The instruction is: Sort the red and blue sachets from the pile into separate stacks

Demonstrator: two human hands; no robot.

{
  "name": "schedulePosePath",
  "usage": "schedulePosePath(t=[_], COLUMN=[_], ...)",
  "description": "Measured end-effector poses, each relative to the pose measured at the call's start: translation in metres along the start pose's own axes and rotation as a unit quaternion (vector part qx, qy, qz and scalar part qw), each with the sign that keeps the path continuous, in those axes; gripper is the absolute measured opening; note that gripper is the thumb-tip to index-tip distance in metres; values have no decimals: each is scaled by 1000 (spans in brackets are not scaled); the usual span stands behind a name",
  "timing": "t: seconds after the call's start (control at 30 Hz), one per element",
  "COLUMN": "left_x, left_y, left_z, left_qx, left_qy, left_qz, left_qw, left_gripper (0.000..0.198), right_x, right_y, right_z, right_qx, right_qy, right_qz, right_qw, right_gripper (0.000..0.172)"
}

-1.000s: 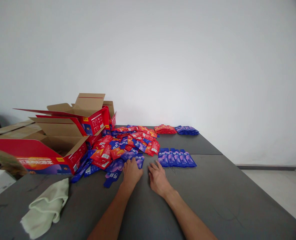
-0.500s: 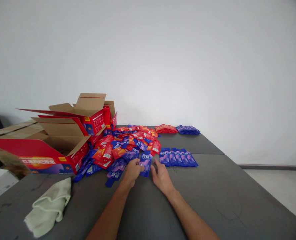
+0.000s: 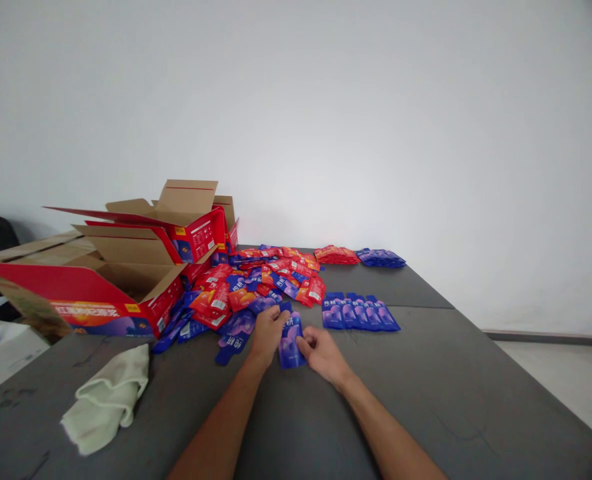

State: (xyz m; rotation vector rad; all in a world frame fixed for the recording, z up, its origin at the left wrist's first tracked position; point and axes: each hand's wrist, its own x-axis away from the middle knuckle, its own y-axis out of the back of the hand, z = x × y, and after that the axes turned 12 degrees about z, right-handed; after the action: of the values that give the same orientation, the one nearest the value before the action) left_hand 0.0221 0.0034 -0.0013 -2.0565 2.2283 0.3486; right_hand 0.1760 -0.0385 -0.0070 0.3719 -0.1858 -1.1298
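Observation:
A blue sachet point(image 3: 291, 343) with purple round shapes and white lettering is held between my two hands over the dark table. My left hand point(image 3: 267, 335) pinches its upper left side, with the fingers covering part of the lettering. At its lower right edge, the thumb and fingers of my right hand point(image 3: 323, 355) are closed on it. To the right lies an overlapping row of several blue sachets point(image 3: 360, 312), lettering facing up. Left of my hands spreads a loose pile of red and blue sachets point(image 3: 249, 287).
Open red cardboard boxes point(image 3: 141, 310) stand at the left, with flaps sticking out. A pale green cloth point(image 3: 107, 400) lies crumpled in front of them. Toward the wall are a stack of red sachets point(image 3: 337, 255) and a stack of blue sachets point(image 3: 381, 258).
The sachet has come slightly nearer to me. My right hand has closed from spread fingers onto its right edge, and my left hand has shifted up its side. The view has turned slightly left.

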Motion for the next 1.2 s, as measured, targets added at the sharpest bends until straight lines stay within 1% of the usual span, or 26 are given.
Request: schedulePosePath(t=[0.1, 0.17, 0.27, 0.4, 0.5, 0.57, 0.63, 0.73, 0.83, 0.9, 0.97, 1.03, 1.1, 1.13, 1.17, 1.2], left_x=[2, 3, 4, 3, 2, 3, 4, 6, 6, 5, 6, 7, 9, 10, 10, 10], left_y=[2, 1, -1, -1, 3, 5, 5, 2, -1, -3, -4, -6, -8, -9, -10, -10], left_z=[-3, -6, -9, -9, -10, -11, -14, -17, -18, -16, -13, -10, -8, -7, -7, -6], left_qx=[-14, -20, -13, -5, -24, -36, -31, -3, 38, 86, 134, 161, 172, 175, 179, 179], left_qy=[-2, -9, -21, -19, -11, -6, -8, -14, 2, 50, 114, 146, 136, 124, 114, 108], left_qz=[-15, -17, -20, -33, -33, -27, -11, 20, 9, 10, 35, 81, 118, 124, 119, 105], left_qw=[1000, 1000, 1000, 999, 999, 999, 999, 1000, 999, 995, 984, 973, 969, 969, 970, 972], left_gripper=[42, 42, 41, 40, 38, 37, 37, 37, 35, 28, 23, 30, 33, 33, 33, 33], right_x=[2, 3, 3, 5, 5, 4, 3, 1, 0, -1, -1, -2, -1, -1, 0, 0], right_y=[-3, -1, 3, 4, 2, 2, 4, 6, 5, 5, 6, 8, 9, 9, 8, 6], right_z=[2, 3, 2, 5, 10, 13, 14, 12, 9, 6, 2, -1, -3, -3, -3, -3], right_qx=[-22, -32, -45, -56, -58, -52, -40, -22, 1, 34, 80, 123, 143, 149, 157, 170], right_qy=[-14, -30, -34, -42, -32, -16, -3, -8, -19, -11, -1, 1, -7, -9, -6, 2], right_qz=[67, 89, 93, 95, 99, 70, 15, -51, -88, -116, -153, -183, -194, -196, -199, -202], right_qw=[997, 995, 994, 993, 993, 996, 999, 998, 996, 993, 985, 976, 971, 969, 967, 965], right_gripper=[22, 20, 19, 20, 26, 35, 45, 52, 51, 50, 50, 49, 41, 35, 33, 36])
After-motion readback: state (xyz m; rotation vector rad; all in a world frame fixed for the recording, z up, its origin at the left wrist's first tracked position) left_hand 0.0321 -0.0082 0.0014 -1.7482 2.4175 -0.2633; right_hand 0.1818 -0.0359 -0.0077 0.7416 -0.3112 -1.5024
